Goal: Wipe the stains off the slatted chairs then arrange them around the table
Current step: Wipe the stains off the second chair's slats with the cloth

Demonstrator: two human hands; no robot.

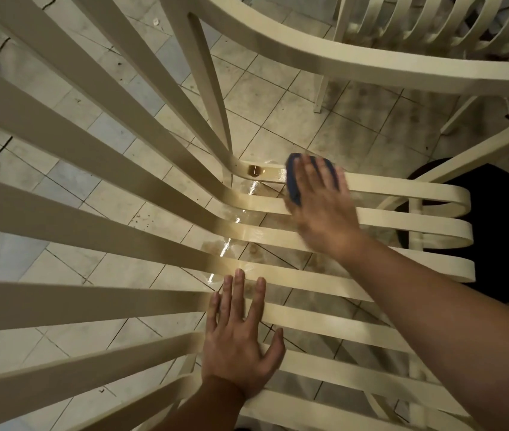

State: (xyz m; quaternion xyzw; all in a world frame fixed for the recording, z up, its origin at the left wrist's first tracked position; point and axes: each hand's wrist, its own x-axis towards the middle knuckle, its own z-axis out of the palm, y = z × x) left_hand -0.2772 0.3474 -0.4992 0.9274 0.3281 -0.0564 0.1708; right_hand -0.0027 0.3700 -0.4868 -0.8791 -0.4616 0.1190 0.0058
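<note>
My blurred right hand (320, 200) presses flat on a half-hidden sponge (292, 174); left hand (240, 340) lies flat on chair (91, 194) slats over wet tiled floor (278, 98).

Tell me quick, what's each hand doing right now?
Left hand: open, flat on the chair.
Right hand: open, pressing the blue cloth onto the chair.

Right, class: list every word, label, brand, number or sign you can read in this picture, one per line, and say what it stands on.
None: no text can be read anywhere in this view.
The chair, the second chair, the blue cloth and the floor tiles show no words, labels, brands or numbers.
The brown stain on a slat is a stain, not print.
</note>
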